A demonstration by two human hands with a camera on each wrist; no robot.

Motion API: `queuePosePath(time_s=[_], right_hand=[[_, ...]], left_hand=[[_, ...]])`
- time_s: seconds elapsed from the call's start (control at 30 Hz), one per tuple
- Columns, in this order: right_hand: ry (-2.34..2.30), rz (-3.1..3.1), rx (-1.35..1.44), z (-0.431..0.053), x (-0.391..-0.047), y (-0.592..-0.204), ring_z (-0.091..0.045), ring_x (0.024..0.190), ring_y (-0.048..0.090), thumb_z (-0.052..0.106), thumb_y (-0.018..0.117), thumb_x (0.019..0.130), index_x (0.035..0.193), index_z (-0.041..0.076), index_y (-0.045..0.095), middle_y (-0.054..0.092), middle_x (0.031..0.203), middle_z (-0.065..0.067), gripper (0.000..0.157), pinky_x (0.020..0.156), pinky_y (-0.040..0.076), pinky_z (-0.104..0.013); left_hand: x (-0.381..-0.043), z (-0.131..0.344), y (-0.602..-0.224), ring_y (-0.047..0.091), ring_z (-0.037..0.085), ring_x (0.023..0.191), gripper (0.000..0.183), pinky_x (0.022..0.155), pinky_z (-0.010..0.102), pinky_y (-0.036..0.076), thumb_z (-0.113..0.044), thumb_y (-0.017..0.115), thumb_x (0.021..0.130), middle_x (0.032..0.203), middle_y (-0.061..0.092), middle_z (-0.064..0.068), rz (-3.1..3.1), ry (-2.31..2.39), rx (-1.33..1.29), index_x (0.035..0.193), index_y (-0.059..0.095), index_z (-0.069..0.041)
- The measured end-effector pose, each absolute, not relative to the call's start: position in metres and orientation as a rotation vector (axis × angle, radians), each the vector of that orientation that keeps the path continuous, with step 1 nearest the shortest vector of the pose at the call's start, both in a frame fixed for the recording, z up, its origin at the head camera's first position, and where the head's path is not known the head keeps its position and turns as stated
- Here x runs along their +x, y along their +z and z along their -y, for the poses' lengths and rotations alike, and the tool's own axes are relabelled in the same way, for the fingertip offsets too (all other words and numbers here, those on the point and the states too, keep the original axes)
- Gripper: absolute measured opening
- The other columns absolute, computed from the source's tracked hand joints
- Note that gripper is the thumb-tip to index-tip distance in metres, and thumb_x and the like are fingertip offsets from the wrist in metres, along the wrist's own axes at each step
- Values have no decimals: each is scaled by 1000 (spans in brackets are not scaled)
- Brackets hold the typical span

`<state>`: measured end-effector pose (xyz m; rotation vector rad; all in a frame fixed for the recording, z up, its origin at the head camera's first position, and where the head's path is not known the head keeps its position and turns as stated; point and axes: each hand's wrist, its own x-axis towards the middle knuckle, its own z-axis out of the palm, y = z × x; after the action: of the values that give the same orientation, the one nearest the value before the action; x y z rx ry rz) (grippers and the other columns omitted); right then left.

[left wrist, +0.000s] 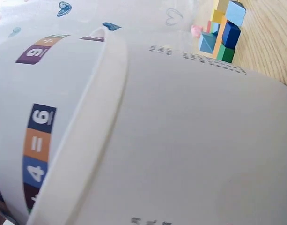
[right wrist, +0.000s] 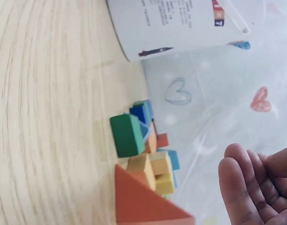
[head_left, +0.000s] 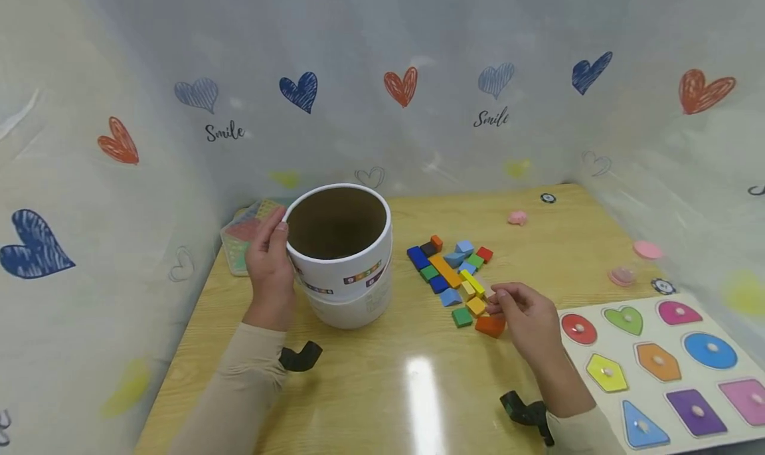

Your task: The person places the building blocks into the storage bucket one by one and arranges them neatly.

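A tall white bucket [head_left: 352, 292] with printed number strips stands on the table, its round mouth facing up. My left hand [head_left: 270, 272] rests along its left side, fingers straight and reaching up to the rim. The bucket's white wall [left wrist: 195, 136] fills most of the left wrist view, hiding nearly all of that hand. My right hand [head_left: 528, 319] hovers at the right edge of a cluster of coloured blocks, fingers loosely bent. An orange wedge block [head_left: 490, 326] lies just below its fingertips, near a yellow block [head_left: 472, 283] and a green block [head_left: 462, 317]. Nothing shows between the fingers [right wrist: 234, 183].
A white shape-puzzle board [head_left: 648, 329] with knobbed pieces lies at the right. Translucent coloured sheets [head_left: 237, 242] sit behind the bucket at the left. Toward the back right are a small pink toy [head_left: 517, 218], a round chip [head_left: 548, 198] and an open pink container [head_left: 623, 275].
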<state>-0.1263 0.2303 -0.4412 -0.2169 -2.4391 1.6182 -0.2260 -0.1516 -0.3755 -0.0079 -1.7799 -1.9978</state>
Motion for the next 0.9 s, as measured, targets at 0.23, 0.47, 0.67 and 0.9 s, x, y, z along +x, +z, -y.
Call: queuePosePath(time_s=[0.23, 0.47, 0.67, 0.9], right_hand=[[1273, 2745, -293, -241, -140, -450, -20, 65, 56, 29, 59, 91, 113, 12, 66, 63, 82, -7, 29, 53, 47, -27], [1081, 3016, -233, -255, -132, -458, -20, 58, 44, 37, 69, 80, 120, 19, 60, 47, 73, -6, 45, 48, 35, -29], [1066, 3104, -137, -254, -126, -458, -19, 60, 44, 35, 70, 81, 110, 15, 63, 49, 73, -4, 35, 50, 35, -29], [1060, 3057, -72, -249, -131, -439, -17, 63, 49, 27, 64, 87, 91, 14, 67, 56, 74, 1, 13, 54, 41, -28]], left_hand=[[-231, 150, -380, 36, 11, 132, 34, 109, 31, 30, -24, 51, 97, 138, 49, -1, 1657, -1962, -42, 128, 61, -15], [-235, 145, -384, 36, 13, 132, 34, 109, 32, 30, -23, 50, 97, 138, 49, 2, 1621, -1978, -28, 126, 62, -12], [-235, 146, -384, 39, 14, 130, 33, 108, 33, 31, -22, 51, 96, 133, 54, 2, 1594, -1955, -20, 124, 63, -9], [-236, 143, -385, 43, 16, 128, 32, 105, 36, 37, -20, 51, 96, 133, 54, 1, 1553, -1985, -39, 124, 63, -9]])
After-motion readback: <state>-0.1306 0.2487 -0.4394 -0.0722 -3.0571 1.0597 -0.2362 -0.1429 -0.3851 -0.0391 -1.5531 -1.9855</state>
